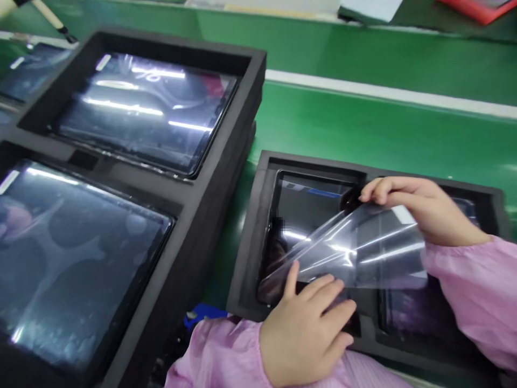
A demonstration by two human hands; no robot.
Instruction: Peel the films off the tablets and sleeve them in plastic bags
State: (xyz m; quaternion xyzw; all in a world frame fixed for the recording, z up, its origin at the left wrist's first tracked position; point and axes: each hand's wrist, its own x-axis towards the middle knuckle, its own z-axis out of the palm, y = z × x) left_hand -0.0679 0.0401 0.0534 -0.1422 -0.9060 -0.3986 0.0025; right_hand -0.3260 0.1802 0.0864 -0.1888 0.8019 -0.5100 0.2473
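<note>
so r hand (428, 210) fingers pinching clear film (359, 248), abt half peeled off tablet (311, 210) in black foam tray (246, 269) near edge of green conveyor belt (383, 129); l hand (302, 328) released, fingers spread at film's lower edge, rest not yet lifted

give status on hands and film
Right hand gripping upper edge of clear film, film arched over tablet screen. Left hand open at lower film edge. Tablet in black foam tray.

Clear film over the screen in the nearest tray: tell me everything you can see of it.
The clear plastic film is a thin, glossy, flexible sheet, bowed and streaked with reflected light. It arches above the dark screen in the black foam tray. The right hand holds its upper edge; the left hand meets its lower edge.
</note>
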